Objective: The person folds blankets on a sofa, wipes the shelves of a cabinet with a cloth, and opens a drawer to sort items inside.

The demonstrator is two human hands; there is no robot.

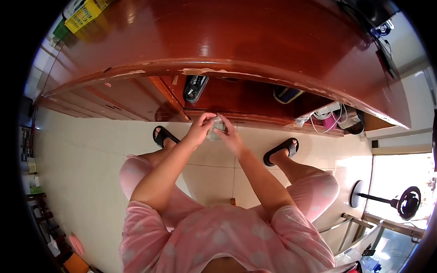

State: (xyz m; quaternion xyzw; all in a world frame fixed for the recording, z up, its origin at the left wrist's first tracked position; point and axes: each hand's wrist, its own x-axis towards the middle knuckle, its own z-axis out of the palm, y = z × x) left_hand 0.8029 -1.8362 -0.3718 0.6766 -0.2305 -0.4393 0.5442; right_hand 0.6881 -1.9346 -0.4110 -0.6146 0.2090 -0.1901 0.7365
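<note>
My left hand [199, 128] and my right hand [231, 137] are close together in front of the wooden cabinet [255, 120]. Between them is a small, crumpled, pale greenish piece [215, 129], thin like cloth or plastic; I cannot make out its kind. The fingers of both hands are closed on it, the left at its upper left and the right along its right side. Just beyond the hands, a dark shoe or sandal [195, 88] lies in the cabinet's open compartment. Farther right in there is a dark item with yellow lettering [287, 94].
The cabinet's worn top edge [205, 70] juts out above the compartment. White cables [325, 113] and a metal pot-like container [350, 122] fill the right-hand section. A yellow basket [86, 16] stands on top. A black fan [408, 203] is at the right, by a metal-framed chair [346, 234].
</note>
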